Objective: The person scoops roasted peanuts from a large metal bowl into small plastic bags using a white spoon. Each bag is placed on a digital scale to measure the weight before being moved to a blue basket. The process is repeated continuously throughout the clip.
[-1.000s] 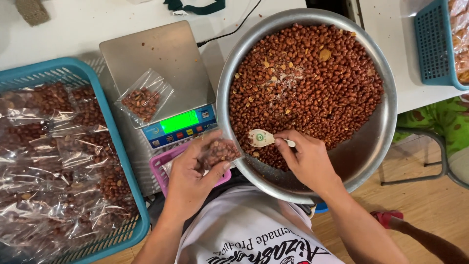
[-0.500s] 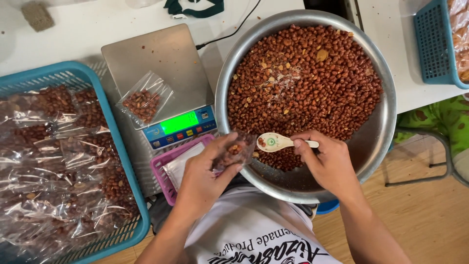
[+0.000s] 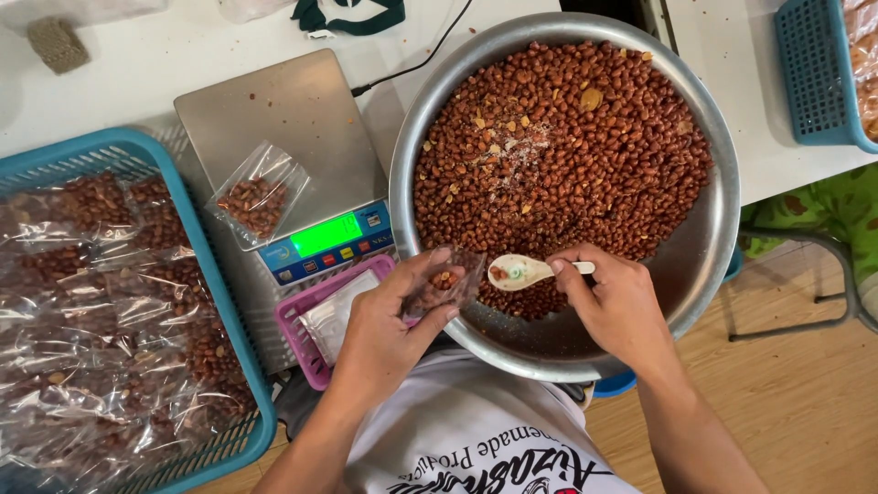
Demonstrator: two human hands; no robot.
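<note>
My left hand (image 3: 389,320) holds a small clear plastic bag (image 3: 445,282) with a few roasted peanuts in it, at the near rim of a large metal bowl (image 3: 713,265). My right hand (image 3: 615,306) grips a white spoon (image 3: 521,272) with a few peanuts on it, its tip right beside the bag's mouth. The bowl is full of brown roasted peanuts (image 3: 567,155). Left of the bowl sits a digital scale (image 3: 283,119) with a lit green display and another small bag of peanuts (image 3: 256,197) on its plate.
A blue basket (image 3: 197,247) at the left holds several filled peanut bags. A small pink tray (image 3: 306,334) with empty bags sits below the scale. Another blue basket (image 3: 809,82) is at the top right on the white table. A black cable (image 3: 412,64) runs behind the scale.
My right hand lifted the spoon out of the peanuts and brought it to the bag's mouth. My left hand shifted the bag right, over the bowl's rim.
</note>
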